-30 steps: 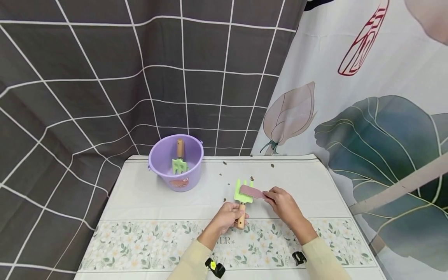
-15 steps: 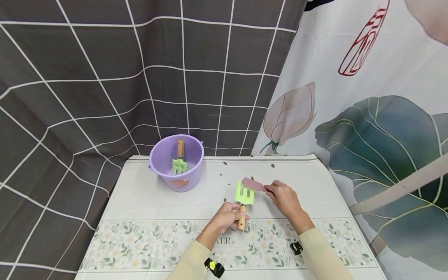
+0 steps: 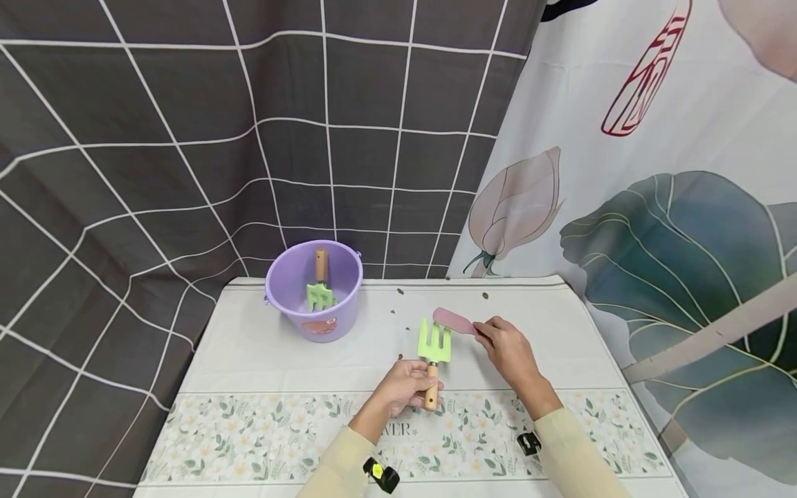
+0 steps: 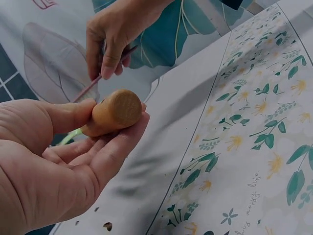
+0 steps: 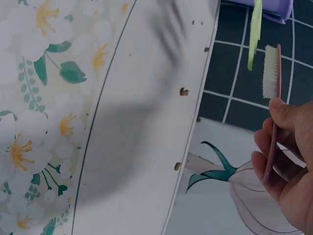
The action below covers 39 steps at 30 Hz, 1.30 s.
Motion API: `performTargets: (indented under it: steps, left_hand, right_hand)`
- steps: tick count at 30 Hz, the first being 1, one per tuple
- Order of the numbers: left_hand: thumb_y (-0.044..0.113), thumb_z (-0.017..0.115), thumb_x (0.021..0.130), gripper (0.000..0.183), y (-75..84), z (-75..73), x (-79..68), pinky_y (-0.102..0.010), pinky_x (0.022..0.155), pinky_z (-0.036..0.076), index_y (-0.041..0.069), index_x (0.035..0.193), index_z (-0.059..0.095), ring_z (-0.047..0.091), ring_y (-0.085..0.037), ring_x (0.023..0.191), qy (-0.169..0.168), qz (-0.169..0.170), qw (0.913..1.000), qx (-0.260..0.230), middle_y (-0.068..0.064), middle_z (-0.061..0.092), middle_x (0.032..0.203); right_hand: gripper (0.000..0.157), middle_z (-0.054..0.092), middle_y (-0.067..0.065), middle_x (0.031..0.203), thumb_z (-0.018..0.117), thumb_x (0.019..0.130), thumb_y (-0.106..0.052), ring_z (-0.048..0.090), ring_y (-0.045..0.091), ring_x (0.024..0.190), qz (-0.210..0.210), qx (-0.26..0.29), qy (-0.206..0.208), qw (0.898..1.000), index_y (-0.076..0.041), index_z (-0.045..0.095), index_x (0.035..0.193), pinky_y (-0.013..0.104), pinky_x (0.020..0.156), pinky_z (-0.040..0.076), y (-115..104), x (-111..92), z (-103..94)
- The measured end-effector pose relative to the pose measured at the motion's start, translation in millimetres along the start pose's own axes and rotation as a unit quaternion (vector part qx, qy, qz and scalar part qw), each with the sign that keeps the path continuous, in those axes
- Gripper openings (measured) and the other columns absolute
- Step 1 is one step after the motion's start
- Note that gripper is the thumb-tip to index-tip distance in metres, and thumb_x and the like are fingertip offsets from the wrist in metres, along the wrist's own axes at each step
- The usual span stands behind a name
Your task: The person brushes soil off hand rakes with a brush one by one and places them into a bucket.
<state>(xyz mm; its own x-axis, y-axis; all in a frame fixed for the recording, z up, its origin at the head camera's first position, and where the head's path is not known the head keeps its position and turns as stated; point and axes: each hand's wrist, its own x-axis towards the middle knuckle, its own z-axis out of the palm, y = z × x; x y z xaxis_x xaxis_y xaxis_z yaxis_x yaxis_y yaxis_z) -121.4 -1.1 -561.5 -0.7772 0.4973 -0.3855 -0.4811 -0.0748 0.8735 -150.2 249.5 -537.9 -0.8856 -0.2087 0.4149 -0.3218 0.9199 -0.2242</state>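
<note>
My left hand grips the wooden handle of a small green garden hand fork, its tines pointing away from me above the table. In the left wrist view the thumb lies on one side of the handle, the fingers on the other. My right hand pinches the thin handle of a pink brush. White bristles face the green tines in the right wrist view, with a gap showing between them. The brush head is beside the tips of the tines in the head view.
A purple bucket stands at the back left of the table, with another green hand fork leaning inside, wooden handle up. Several small dark bits lie scattered on the white tablecloth. A grey checked curtain hangs behind.
The brush has moved from the base of the tines up past their tips, toward the upper right. My left hand and the fork have barely moved.
</note>
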Motion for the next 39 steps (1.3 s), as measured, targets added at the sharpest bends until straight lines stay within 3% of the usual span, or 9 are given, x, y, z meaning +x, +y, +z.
performTargets:
  steps: [8, 12, 18, 27, 39]
  left_hand:
    - [0.003, 0.058, 0.104, 0.045, -2.2, -2.5, 2.1, -0.047, 0.081, 0.065, -0.018, 0.142, 0.044, 0.072, -0.048, 0.103, -0.008, -0.003, 0.9997, -0.024, -0.03, 0.07, 0.113]
    - [0.003, 0.056, 0.104, 0.048, -1.8, -2.5, 3.0, -0.048, 0.083, 0.065, -0.019, 0.144, 0.04, 0.072, -0.048, 0.104, -0.01, -0.004, 0.9995, -0.03, -0.028, 0.071, 0.113]
    - [0.002, 0.054, 0.105, 0.047, -0.5, -2.0, 4.4, -0.048, 0.083, 0.065, -0.019, 0.144, 0.039, 0.074, -0.045, 0.1, -0.02, -0.004, 0.9992, -0.034, -0.035, 0.066, 0.12]
    - [0.003, 0.055, 0.105, 0.047, -3.1, 1.5, 6.6, -0.048, 0.083, 0.065, -0.018, 0.145, 0.04, 0.074, -0.044, 0.098, -0.015, -0.004, 0.9996, -0.023, -0.026, 0.071, 0.111]
    - [0.002, 0.055, 0.104, 0.05, -2.1, 4.9, 5.5, -0.047, 0.08, 0.065, -0.016, 0.148, 0.038, 0.074, -0.045, 0.097, -0.007, -0.008, 0.9998, -0.017, -0.024, 0.072, 0.108]
  right_hand:
    - [0.025, 0.069, 0.003, 0.092, 0.083, 0.087, -0.011, 0.064, 0.014, 0.077, -0.028, 0.043, 0.01, 0.999, -0.007, 0.08, 0.112, 0.032, 0.061, 0.056, -13.0, -6.4, -9.5]
    - [0.023, 0.069, 0.001, 0.092, 0.083, 0.087, -0.011, 0.063, 0.012, 0.077, -0.051, 0.041, -0.011, 0.998, -0.008, 0.08, 0.11, 0.027, 0.061, 0.056, -21.0, -11.3, -11.7]
    - [0.02, 0.069, -0.001, 0.095, 0.082, 0.088, -0.012, 0.063, 0.01, 0.079, -0.068, 0.04, -0.053, 0.995, -0.01, 0.08, 0.109, 0.024, 0.063, 0.056, -30.5, -14.6, -11.3]
    - [0.018, 0.068, -0.001, 0.09, 0.084, 0.085, -0.01, 0.064, 0.011, 0.075, -0.106, 0.024, -0.045, 0.993, -0.01, 0.081, 0.103, 0.024, 0.062, 0.057, -30.5, -9.7, -1.6]
    - [0.017, 0.067, 0.001, 0.088, 0.083, 0.087, -0.011, 0.065, 0.014, 0.074, -0.082, 0.007, -0.053, 0.995, -0.008, 0.082, 0.104, 0.03, 0.063, 0.059, -19.0, 9.4, 3.2]
